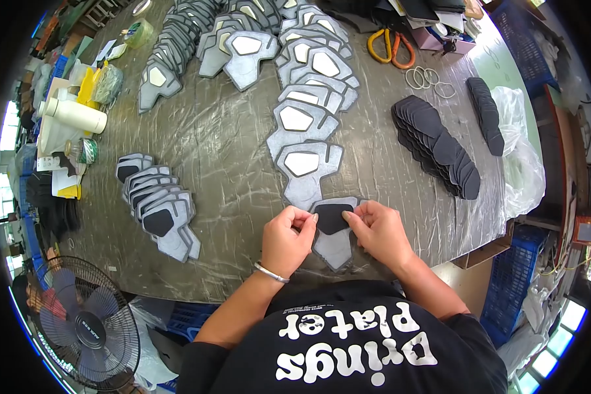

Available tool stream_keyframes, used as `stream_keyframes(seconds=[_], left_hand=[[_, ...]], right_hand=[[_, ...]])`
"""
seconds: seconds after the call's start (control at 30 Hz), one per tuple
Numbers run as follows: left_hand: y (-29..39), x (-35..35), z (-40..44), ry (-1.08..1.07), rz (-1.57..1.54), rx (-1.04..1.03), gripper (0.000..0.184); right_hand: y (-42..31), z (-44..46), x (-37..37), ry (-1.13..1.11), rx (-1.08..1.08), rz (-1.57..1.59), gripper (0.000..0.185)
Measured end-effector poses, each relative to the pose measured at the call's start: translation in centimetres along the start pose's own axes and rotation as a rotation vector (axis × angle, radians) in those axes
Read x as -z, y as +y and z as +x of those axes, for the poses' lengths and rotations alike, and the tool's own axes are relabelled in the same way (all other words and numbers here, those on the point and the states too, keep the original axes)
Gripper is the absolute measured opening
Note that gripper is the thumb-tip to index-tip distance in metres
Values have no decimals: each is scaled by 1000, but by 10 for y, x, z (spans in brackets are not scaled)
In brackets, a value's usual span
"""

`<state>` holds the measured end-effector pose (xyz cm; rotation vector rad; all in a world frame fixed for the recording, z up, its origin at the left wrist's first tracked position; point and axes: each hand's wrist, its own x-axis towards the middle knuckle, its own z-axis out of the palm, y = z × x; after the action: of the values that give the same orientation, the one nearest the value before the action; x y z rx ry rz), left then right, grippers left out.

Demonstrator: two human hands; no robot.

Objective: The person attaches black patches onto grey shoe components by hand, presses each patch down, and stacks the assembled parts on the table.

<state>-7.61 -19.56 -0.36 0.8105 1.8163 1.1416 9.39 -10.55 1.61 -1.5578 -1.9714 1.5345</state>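
At the table's near edge lies a grey shaped piece [335, 252] with a black patch [333, 219] over its upper part. My left hand [287, 240] pinches the patch's left corner between thumb and fingertips. Its right corner is pinched by my right hand [382, 235]. Whether the patch is stuck down underneath is hidden. Just beyond my hands, a long overlapping row of grey pieces with white centres [301, 163] runs away from me. To the left lies a stack of grey pieces with black centres [158, 224].
Black patches [435, 146] lie fanned out on the right, near a narrower black stack [485, 117]. Orange-handled scissors [391, 50] and rubber bands [429, 79] are farther back. A white bottle [76, 115] lies at the left edge; a fan [89, 328] stands below it.
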Motion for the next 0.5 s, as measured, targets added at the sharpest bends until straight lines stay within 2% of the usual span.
stream_keyframes(seconds=[0.2,0.3,0.5], left_hand=[[14,4,-1,-48,-15,127,13],[1,1,0,-13,66,3,11],[3,-7,-8,78,202,-109,11]], right_hand=[[1,0,-1,23,23,-35,24],[0,0,-1,21,16,-34,24],[-1,0,-3,84,102,-100,26]])
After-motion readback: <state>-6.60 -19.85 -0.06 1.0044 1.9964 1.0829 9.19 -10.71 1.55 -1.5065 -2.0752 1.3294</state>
